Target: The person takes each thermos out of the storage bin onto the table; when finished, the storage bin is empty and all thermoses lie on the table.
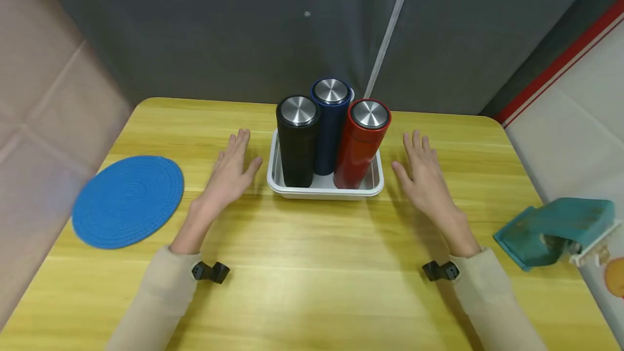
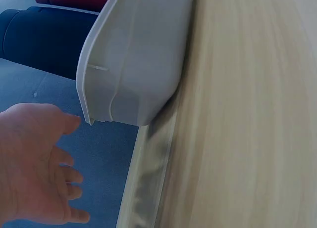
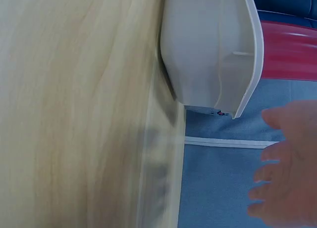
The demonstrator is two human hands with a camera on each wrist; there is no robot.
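Two sleeved forearms reach forward over the yellow wooden table (image 1: 302, 264), each with a small black camera mount at the wrist. The left hand (image 1: 229, 169) lies palm down, fingers straight and loosely spread, thumb angled toward the white tray (image 1: 322, 191); it holds nothing. The right hand (image 1: 423, 173) mirrors it on the other side, fingers straight and slightly apart, also holding nothing. The tray sits between the two hands, just beside each but apart from both; the wrist views show a gap between fingers and tray wall. Standing upright in the tray are a black flask (image 1: 297, 142) at left, a red flask (image 1: 362, 142) at right, and a blue flask (image 1: 330, 123) behind them, close together.
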